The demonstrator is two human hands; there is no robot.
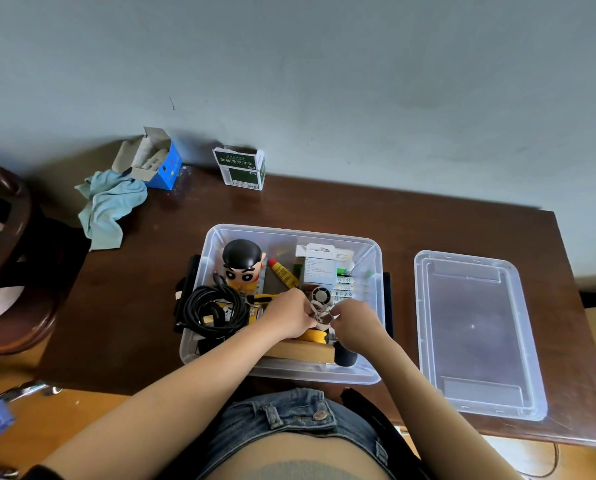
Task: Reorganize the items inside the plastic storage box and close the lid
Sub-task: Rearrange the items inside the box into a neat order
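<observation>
while the lid (pixel 476 334) lies flat on the table (pixel 133 306) well to the right of the box (pixel 220 237), the sorting inside is plainly not finished. both hands meet over the middle of the open box: the left hand (pixel 286 315) and the right hand (pixel 353 320) each have fingers curled in, pinching a small pale ringed thing (pixel 320 313) between them, though it is too small to tell what it is or exactly which fingers hold it. around them the box is crowded. a cartoon doll (pixel 242 263) stands at the far left, a coil of black cable (pixel 213 308) lies at the near left, a yellow tube (pixel 284 273) slants in the middle, a white carton (pixel 319 265) sits at the far right with a small round fan (pixel 321 295) just in front of it, and a wooden block (pixel 300 351) and a black cup (pixel 345 355) lie along the near wall. several things are heaped on one another, so by my reading the arranging is somewhere in the middle, and nothing yet shows whether the pile sits low enough for closing. what is left: settle the small thing, tidy the rest, then fetch the lid and press it on. outside the box, a blue carton (pixel 166 168), a green and white carton (pixel 242 169) and a crumpled cloth (pixel 111 206) sit at the far edge of the table.
</observation>
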